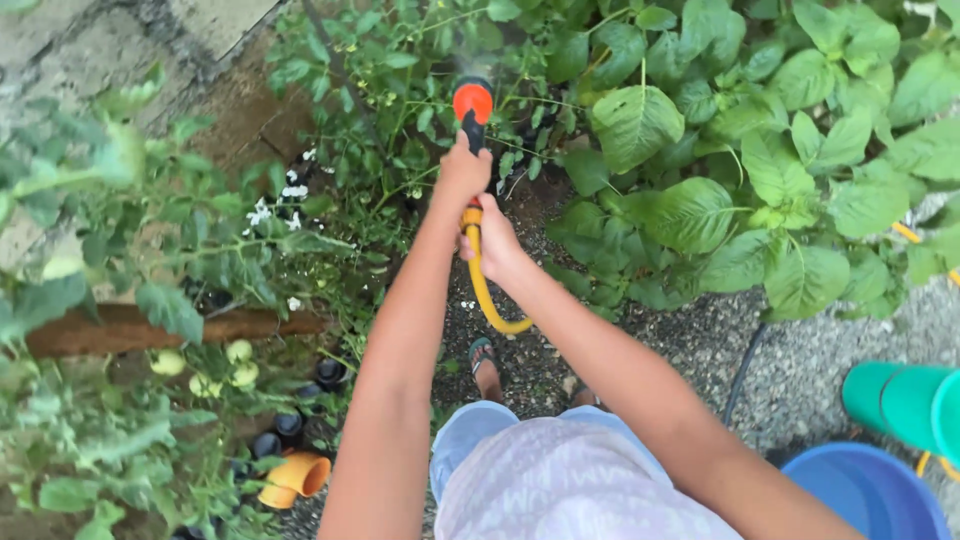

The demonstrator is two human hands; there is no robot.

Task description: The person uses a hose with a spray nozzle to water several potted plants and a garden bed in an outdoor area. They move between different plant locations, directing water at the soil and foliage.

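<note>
The left hand is wrapping its fingers tightly around the black grip of the orange-tipped spray nozzle, while the right hand is closing just behind it on the yellow hose, which is looping down below the wrists. A faint mist seems to be leaving the tip toward the leafy plants ahead. The gravel looks damp, so watering seems underway; how much is left cannot be told. A blue tub is sitting well to the right.

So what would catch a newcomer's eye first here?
The orange spray nozzle at top centre, gripped by the left hand, with the right hand just below on the yellow hose. Big green leaves fill the right, and a blue bucket sits bottom right.
</note>
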